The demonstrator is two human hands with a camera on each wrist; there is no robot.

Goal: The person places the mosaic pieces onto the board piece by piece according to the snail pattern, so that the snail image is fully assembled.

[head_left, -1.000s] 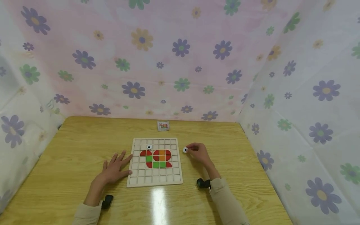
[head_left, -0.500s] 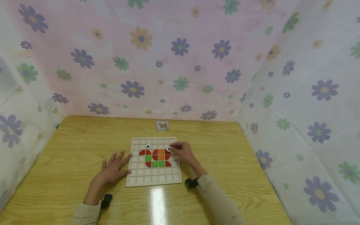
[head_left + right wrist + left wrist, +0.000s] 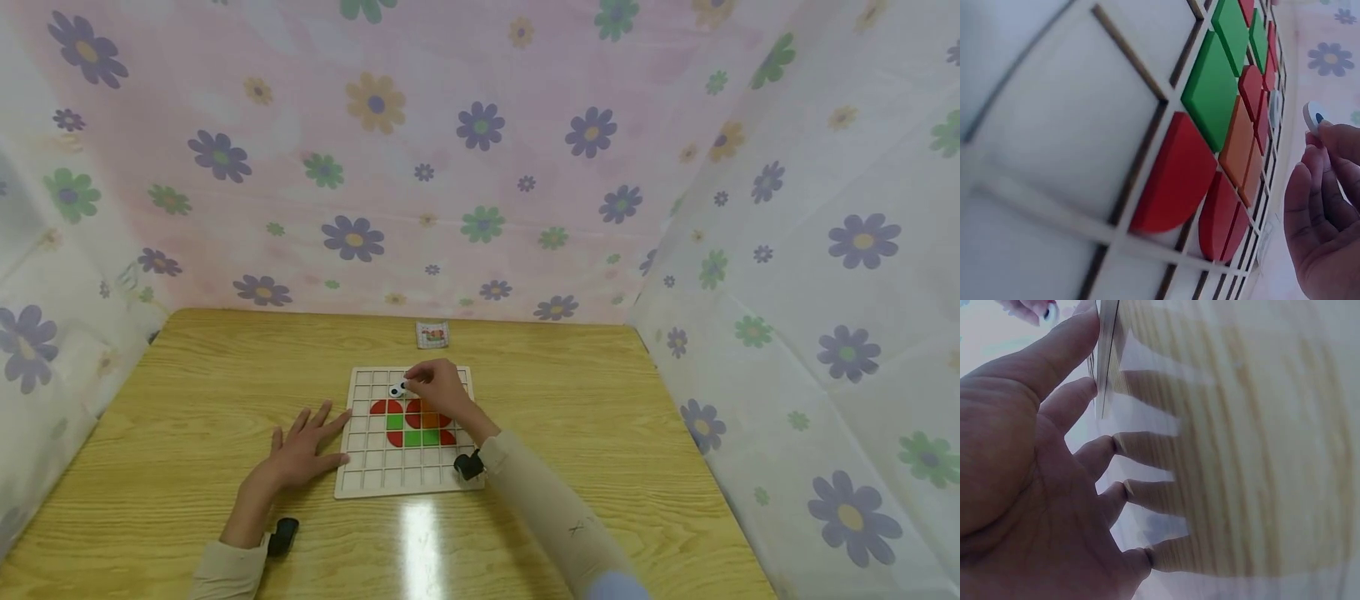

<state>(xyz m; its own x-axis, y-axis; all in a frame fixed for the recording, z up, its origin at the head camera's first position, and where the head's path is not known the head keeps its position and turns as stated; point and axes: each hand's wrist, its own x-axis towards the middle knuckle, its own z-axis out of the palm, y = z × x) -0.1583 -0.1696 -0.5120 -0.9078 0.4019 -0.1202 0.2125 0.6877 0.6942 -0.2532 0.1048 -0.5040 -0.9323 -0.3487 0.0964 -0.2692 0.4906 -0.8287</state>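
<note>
A wooden grid board (image 3: 371, 481) lies on the table, with red, green and orange tiles set in its middle squares. One white eye disc (image 3: 395, 391) with a black dot lies in an upper square. My right hand (image 3: 441, 389) pinches a second eye disc (image 3: 1312, 117) between thumb and fingertips, close over the board beside the first disc. In the right wrist view that disc is tilted, clear of the grid. My left hand (image 3: 300, 454) is spread flat on the table, its thumb and index fingertips at the board's left edge; the left wrist view shows the fingers (image 3: 1069, 403) stretched out.
A small picture card (image 3: 432, 335) with a coloured grid pattern lies behind the board. Flowered cloth (image 3: 420, 167) stands along the back and sides of the wooden table (image 3: 600, 392). Each wrist carries a black camera.
My right hand has moved left with the eye disc, from beside the board's right edge to above its upper rows. The left hand stays in place.
</note>
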